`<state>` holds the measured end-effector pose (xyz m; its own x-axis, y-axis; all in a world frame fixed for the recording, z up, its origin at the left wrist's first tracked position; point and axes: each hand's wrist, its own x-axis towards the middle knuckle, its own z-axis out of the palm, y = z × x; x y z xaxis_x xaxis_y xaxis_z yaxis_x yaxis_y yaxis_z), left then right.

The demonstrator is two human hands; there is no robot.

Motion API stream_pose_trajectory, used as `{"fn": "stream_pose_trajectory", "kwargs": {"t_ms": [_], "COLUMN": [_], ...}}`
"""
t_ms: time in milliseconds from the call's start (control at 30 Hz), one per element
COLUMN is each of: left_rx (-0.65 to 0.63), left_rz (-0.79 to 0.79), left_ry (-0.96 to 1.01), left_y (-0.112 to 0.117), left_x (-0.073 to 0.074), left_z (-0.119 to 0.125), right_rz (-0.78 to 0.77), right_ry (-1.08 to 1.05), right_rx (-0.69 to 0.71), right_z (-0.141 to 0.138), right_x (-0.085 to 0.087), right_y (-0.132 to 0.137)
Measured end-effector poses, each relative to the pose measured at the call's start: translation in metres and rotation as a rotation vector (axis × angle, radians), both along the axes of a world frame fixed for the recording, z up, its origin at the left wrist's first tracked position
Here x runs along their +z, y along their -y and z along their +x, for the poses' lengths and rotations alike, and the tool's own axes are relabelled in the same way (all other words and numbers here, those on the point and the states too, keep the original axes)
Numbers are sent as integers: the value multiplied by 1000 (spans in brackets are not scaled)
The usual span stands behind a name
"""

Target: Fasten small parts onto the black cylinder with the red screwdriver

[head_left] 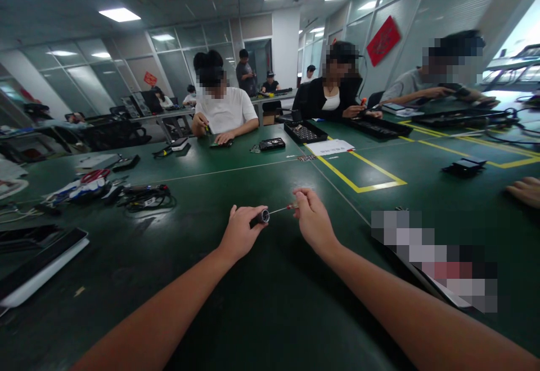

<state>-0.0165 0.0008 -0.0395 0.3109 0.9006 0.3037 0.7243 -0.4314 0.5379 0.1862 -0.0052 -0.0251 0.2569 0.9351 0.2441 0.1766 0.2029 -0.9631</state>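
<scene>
My left hand (242, 230) is closed round a short black cylinder (264, 216), its round open-looking end turned toward my right hand. What the cylinder is, I cannot make out. In my right hand (311, 216) a screwdriver (291, 207) with a reddish clear handle is pinched. Its thin metal shaft points left, and the tip is at or very near the cylinder's end; whether it touches is too small to tell. Both hands are just above the green table (261, 303), and my fingers hide most of the handle.
Bundled cables (147, 197) and a black-and-white panel (46, 264) lie at left. Across the table, people work with a black parts tray (306, 132) and a black device (272, 144). A white paper (331, 147) lies by yellow tape (358, 188); another person's hand (525, 191) is at right.
</scene>
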Motion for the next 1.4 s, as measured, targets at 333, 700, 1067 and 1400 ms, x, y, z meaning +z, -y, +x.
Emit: {"fn": "stream_pose_trajectory", "kwargs": {"t_ms": [333,700,1067,1400], "left_rx": [20,35,41,1], "left_rz": [5,6,18,134], "left_ry": [-44,-57,-68,-126], "left_y": [0,0,0,1], "left_x": [-1,-1,1,8], "left_z": [0,0,1,2], "right_rz": [-25,-17,8,-308], "right_ry": [29,-34,-100,-636], "right_rx": [33,68,42,-3], "right_z": [1,0,-1,-1], "right_x": [0,-1,-3,-3], "right_y": [-1,-2,-3,-12]}}
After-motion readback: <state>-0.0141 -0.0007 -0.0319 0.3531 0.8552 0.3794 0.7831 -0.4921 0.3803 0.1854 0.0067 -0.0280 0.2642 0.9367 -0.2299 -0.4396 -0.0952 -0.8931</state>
